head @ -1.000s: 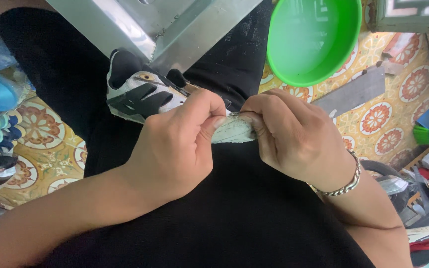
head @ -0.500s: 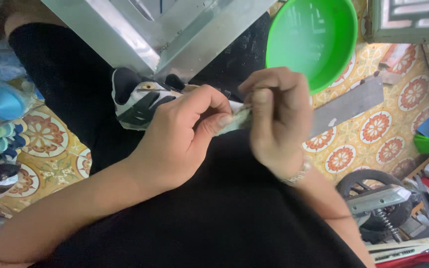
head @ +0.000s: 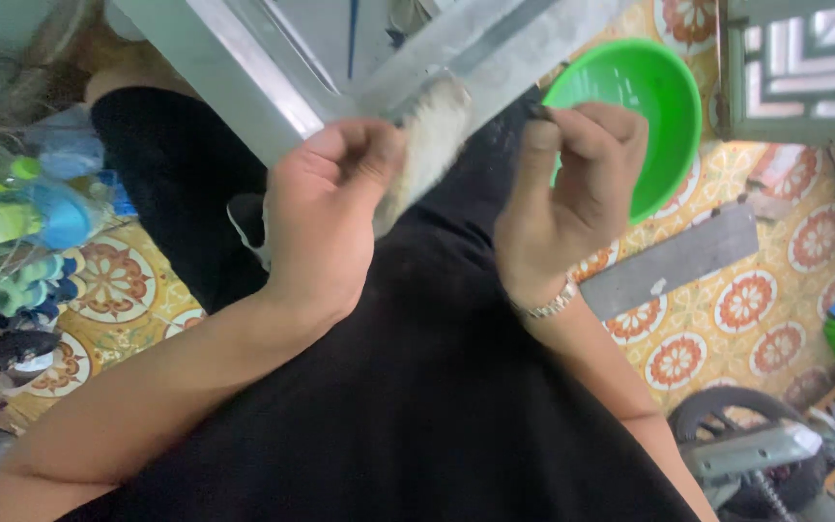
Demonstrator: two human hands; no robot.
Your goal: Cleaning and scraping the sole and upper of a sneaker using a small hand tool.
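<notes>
The pale fuzzy object (head: 429,145) is pinched in the left hand (head: 326,208) above the black-clad lap (head: 417,387). A small dark item is pinched by the right hand (head: 567,198); slippage could drop either beside the green bowl (head: 645,106).

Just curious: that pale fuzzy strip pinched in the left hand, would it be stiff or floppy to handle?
Probably floppy: the pale strip hangs down from the left hand with a slight bend. It looks light, since a fingertip pinch holds it. Its fuzzy surface seems unlikely to slip.
</notes>
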